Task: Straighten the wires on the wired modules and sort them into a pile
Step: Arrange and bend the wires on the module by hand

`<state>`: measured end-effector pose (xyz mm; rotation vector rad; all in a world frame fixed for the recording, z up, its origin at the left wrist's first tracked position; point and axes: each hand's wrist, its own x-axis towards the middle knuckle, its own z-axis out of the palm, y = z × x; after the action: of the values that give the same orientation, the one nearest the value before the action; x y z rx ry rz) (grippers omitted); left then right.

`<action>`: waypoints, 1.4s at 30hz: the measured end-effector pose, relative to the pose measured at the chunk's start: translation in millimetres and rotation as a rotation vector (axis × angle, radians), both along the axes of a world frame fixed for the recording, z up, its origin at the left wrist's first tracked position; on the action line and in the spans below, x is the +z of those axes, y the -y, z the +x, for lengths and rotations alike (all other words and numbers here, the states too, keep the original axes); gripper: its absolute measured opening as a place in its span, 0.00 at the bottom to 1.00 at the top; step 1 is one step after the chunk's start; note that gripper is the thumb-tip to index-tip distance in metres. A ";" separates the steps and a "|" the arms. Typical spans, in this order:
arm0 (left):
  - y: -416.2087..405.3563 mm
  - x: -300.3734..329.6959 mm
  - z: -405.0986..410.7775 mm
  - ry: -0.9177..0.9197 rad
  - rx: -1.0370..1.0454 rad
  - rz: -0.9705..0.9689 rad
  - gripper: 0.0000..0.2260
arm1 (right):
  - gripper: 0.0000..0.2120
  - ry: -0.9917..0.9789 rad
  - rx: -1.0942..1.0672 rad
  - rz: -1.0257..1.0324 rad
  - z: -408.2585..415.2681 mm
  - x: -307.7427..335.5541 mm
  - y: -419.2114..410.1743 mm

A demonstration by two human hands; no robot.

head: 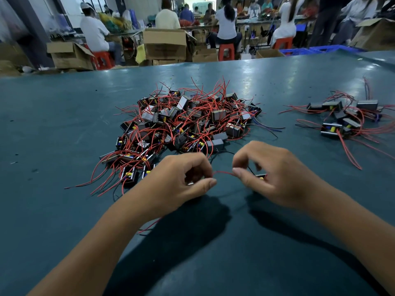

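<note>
Both hands are pinching one red wire (223, 173), left hand (183, 180) and right hand (271, 178) level, wire running left-right between them near the bench's (64, 210) front edge.

The left hand (181, 180) covers nearly all of the module in its grip; only a dark sliver shows between the fingers. The right hand (271, 176) hides most of a second module (261, 176), leaving a black corner with a yellow part. The red wire (223, 173) vanishes behind both thumbs, so which module it belongs to is unclear, perhaps the left one. The sorted pile (346, 118) is cut off by the right edge. People at the far benches are blurred.
</note>
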<state>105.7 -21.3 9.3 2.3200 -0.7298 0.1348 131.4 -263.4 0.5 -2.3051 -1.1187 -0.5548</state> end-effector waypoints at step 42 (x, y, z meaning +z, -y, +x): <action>27.4 -29.7 3.4 -0.649 0.231 -0.570 0.23 | 0.18 -0.442 -0.377 0.034 -18.3 -12.5 -21.4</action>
<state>109.0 -48.8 -20.4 1.7294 -0.0710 -0.2684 113.1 -242.0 -12.1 -2.4562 -0.4682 -0.1723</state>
